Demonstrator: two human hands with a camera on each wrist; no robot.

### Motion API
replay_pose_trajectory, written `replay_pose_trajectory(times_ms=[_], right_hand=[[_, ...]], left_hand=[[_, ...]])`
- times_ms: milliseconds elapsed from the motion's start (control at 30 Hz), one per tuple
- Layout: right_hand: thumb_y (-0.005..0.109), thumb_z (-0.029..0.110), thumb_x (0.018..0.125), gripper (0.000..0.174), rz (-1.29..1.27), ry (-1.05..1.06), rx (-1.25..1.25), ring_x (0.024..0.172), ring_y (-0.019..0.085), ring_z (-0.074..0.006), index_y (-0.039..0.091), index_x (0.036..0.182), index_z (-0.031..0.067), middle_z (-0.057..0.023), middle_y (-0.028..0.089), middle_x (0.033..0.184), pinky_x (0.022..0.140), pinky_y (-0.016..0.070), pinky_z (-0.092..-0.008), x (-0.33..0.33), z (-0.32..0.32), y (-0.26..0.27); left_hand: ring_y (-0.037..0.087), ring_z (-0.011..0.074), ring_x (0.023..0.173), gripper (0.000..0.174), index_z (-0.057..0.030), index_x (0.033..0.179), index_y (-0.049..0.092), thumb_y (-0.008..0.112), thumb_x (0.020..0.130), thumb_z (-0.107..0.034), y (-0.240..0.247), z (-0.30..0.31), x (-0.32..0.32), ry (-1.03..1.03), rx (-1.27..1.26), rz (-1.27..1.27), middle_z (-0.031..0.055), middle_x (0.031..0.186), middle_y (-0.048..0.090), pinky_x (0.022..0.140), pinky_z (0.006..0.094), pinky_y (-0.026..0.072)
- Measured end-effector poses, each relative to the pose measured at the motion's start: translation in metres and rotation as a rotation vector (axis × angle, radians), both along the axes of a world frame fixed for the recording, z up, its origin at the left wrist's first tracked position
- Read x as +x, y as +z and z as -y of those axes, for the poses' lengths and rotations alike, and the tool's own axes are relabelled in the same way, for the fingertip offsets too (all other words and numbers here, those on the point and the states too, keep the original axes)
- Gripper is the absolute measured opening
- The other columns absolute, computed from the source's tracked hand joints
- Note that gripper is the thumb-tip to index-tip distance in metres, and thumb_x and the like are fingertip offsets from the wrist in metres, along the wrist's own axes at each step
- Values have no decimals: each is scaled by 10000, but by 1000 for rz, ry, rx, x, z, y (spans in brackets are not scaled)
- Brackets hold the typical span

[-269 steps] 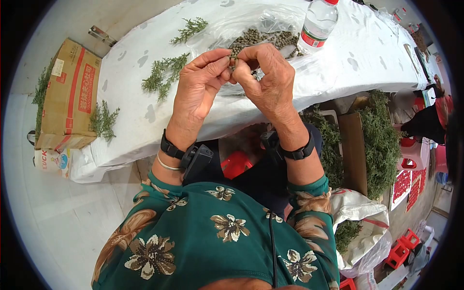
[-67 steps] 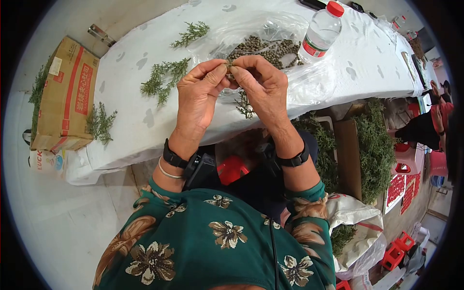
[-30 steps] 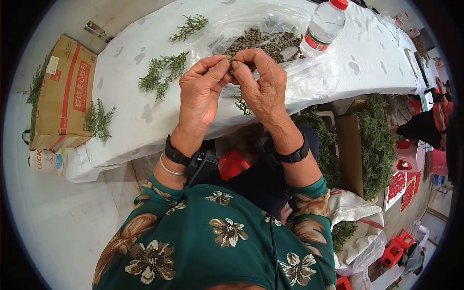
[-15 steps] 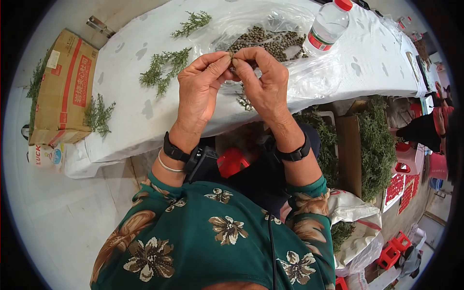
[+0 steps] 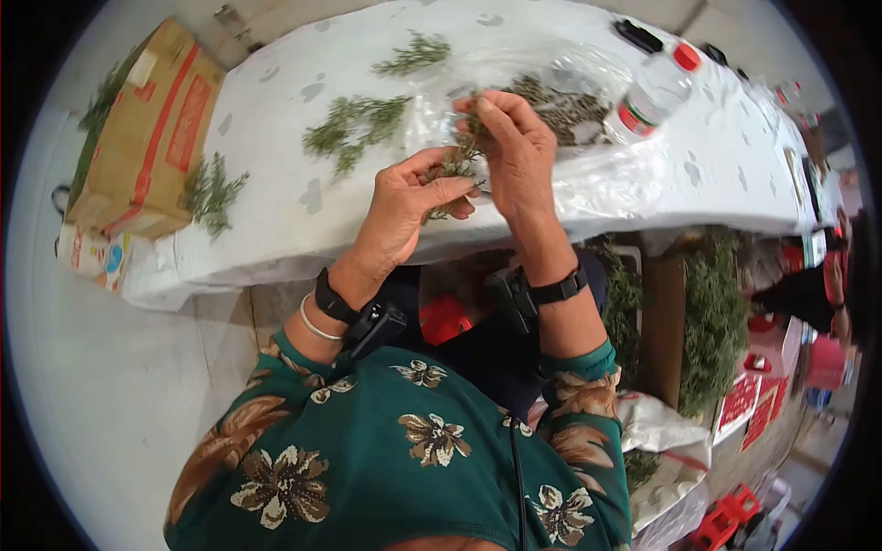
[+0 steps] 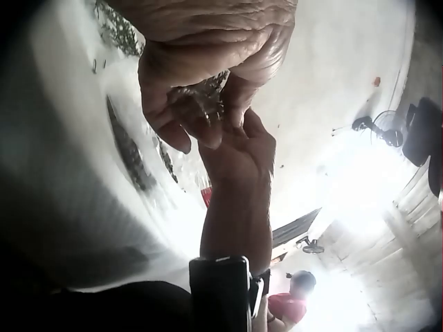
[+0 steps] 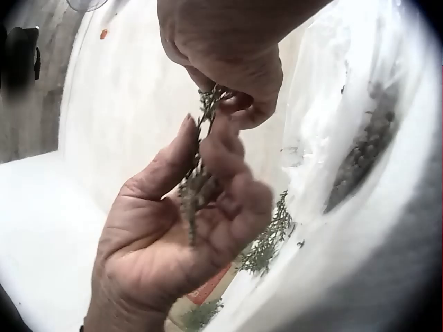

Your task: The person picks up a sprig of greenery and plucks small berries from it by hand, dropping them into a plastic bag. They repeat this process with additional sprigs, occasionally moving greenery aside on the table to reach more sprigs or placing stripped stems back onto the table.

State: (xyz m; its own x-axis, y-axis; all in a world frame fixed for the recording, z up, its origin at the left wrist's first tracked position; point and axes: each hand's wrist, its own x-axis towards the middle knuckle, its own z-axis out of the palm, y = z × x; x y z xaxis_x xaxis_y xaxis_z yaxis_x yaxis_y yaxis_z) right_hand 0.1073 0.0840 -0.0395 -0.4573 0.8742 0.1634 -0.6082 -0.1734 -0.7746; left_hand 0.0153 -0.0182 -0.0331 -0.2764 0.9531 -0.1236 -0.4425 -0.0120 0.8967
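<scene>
A green conifer sprig [image 5: 448,171] stretches between the two hands over the table's near edge. My left hand [image 5: 397,209] holds its lower part between thumb and fingers. Higher up and to the right, my right hand [image 5: 522,151] pinches the sprig's upper end with thumb and fingertips. The right wrist view shows the sprig [image 7: 197,183] lying along the left palm, its top reaching into the right hand [image 7: 221,62]. Behind the right hand lies a clear plastic bag [image 5: 625,174] with many small brown round pieces [image 5: 565,115], blurred here.
Loose sprigs [image 5: 356,130] lie on the white-covered table [image 5: 276,147], left of the bag. A water bottle [image 5: 654,96] stands at the bag's right. A cardboard box [image 5: 152,138] sits at the left end. More greenery [image 5: 712,321] fills a box at lower right.
The hands, earlier fingertip to fingertip, have separated: the left sits lower, the right higher. The sprig, mostly hidden before, now shows between them. The head view has shifted, moving the table things rightward.
</scene>
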Motion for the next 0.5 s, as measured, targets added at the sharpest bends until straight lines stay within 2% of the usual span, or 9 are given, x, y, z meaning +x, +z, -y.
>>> replay_pose_trajectory(times_ms=[133, 200, 267, 333, 367, 433, 500], right_hand=[[573, 103, 846, 214, 248, -116, 215, 706, 575, -101, 574, 1030, -7, -85, 634, 927, 614, 461, -213, -9, -1, -3], [580, 99, 841, 239, 302, -147, 247, 693, 564, -91, 565, 1050, -15, -79, 633, 925, 595, 442, -203, -10, 1, 3], [578, 97, 843, 247, 315, -122, 237, 690, 561, -88, 562, 1062, -16, -81, 631, 937, 599, 438, -201, -6, 0, 6], [589, 111, 841, 259, 344, -83, 277, 699, 560, -83, 577, 1074, -2, -89, 637, 947, 614, 444, -201, -2, -2, 6], [589, 111, 841, 259, 340, -69, 277, 699, 560, -83, 577, 1074, -2, -89, 637, 947, 614, 444, -201, -3, 0, 6], [569, 89, 850, 244, 396, -94, 321, 681, 551, -76, 566, 1072, -11, -84, 631, 948, 611, 433, -196, -5, 2, 7], [560, 78, 854, 236, 425, -111, 350, 673, 546, -73, 560, 1071, -16, -82, 629, 949, 609, 428, -194, -10, -1, 8]], left_hand=[[593, 125, 624, 340, 56, 1062, 555, 645, 769, -90, 11, 30, -62, 166, -2, -216, 93, 794, 635, 547, 248, 469], [600, 110, 631, 314, 47, 1017, 593, 661, 753, -110, 17, 52, -112, 359, 17, -465, 74, 754, 642, 554, 238, 471], [602, 100, 625, 360, 46, 1024, 598, 688, 733, -146, 21, 81, -163, 610, -57, -675, 61, 739, 647, 564, 223, 473], [618, 172, 649, 392, 27, 1046, 598, 692, 718, -165, 28, 115, -212, 807, -316, -1090, 114, 771, 655, 599, 265, 484], [618, 172, 649, 392, 27, 1046, 598, 692, 718, -165, 27, 130, -236, 818, -325, -1092, 114, 771, 655, 599, 265, 484], [610, 205, 720, 416, 7, 1087, 581, 681, 722, -165, 20, 154, -277, 833, -534, -1683, 128, 843, 644, 655, 302, 475], [607, 215, 754, 416, -2, 1085, 584, 686, 717, -166, 4, 170, -302, 879, -513, -1700, 131, 876, 639, 678, 310, 470]])
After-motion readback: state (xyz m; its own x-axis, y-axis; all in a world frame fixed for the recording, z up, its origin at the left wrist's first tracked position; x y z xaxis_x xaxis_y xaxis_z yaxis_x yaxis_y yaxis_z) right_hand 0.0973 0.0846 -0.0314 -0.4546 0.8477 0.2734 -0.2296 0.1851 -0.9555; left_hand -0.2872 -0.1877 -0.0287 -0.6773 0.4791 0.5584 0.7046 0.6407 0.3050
